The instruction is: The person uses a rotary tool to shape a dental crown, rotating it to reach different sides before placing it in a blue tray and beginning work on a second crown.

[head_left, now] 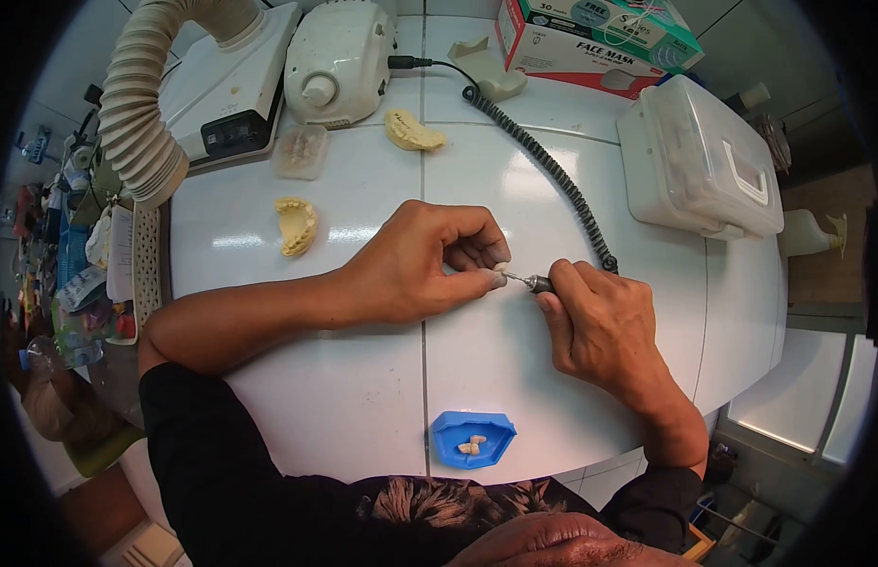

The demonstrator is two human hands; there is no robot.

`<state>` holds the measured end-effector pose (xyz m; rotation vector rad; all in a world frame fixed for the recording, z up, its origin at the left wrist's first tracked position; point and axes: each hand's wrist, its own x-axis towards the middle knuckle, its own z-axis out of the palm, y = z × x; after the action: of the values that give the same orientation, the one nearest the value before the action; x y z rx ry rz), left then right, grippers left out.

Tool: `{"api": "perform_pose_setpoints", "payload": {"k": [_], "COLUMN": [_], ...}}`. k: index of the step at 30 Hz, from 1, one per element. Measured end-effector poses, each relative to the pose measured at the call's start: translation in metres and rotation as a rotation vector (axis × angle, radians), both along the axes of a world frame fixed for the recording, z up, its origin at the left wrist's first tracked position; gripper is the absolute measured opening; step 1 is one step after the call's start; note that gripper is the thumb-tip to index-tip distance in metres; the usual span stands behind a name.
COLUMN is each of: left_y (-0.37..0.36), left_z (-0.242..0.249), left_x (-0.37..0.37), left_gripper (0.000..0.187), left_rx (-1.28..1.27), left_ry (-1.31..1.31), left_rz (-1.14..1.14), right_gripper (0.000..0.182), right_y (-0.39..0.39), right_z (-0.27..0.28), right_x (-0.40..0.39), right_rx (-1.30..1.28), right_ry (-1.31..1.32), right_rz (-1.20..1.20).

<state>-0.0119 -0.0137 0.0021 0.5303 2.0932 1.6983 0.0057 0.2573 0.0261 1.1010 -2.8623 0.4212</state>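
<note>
Centrally on the white table [344, 397], the left hand [415, 265] pinches a small tooth piece [500, 268] between thumb and fingers, while the right hand [599, 326] grips a rotary handpiece [538, 282] whose tip meets the piece. Nearer lies one blue tray [472, 439] with two small teeth; to the far left sit two yellow dental casts [297, 225]. The far box [590, 38] reads "FACE MASK".

Bright, even light glares off the white table [363, 189]; fisheye view, dark vignetted corners
</note>
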Motion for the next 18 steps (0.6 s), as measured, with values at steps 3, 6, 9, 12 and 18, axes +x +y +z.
{"api": "perform_pose_setpoints", "payload": {"k": [3, 6, 9, 12, 18], "left_y": [0.0, -0.0003, 0.0, 0.0, 0.0004], "left_z": [0.0027, 0.0021, 0.0015, 0.001, 0.0014], "left_x": [0.0001, 0.0004, 0.0004, 0.0005, 0.0006], "left_gripper": [0.019, 0.019, 0.018, 0.019, 0.02], "left_rx": [-0.008, -0.013, -0.011, -0.003, -0.01], "left_ry": [-0.012, -0.004, 0.021, 0.005, -0.006], "left_rz": [-0.003, -0.007, -0.011, -0.008, -0.003], "right_gripper": [0.022, 0.022, 0.021, 0.021, 0.021], "right_y": [0.0015, 0.0001, 0.0007, 0.0012, 0.0003], "right_z": [-0.001, -0.0016, 0.0001, 0.0001, -0.0012], "right_x": [-0.0004, -0.0001, -0.0002, -0.0008, -0.0001], "right_rx": [-0.007, -0.015, -0.011, -0.011, -0.002], "right_ry": [-0.012, -0.01, -0.017, -0.023, -0.011], "right_rz": [-0.016, -0.027, -0.021, -0.014, -0.028]}}
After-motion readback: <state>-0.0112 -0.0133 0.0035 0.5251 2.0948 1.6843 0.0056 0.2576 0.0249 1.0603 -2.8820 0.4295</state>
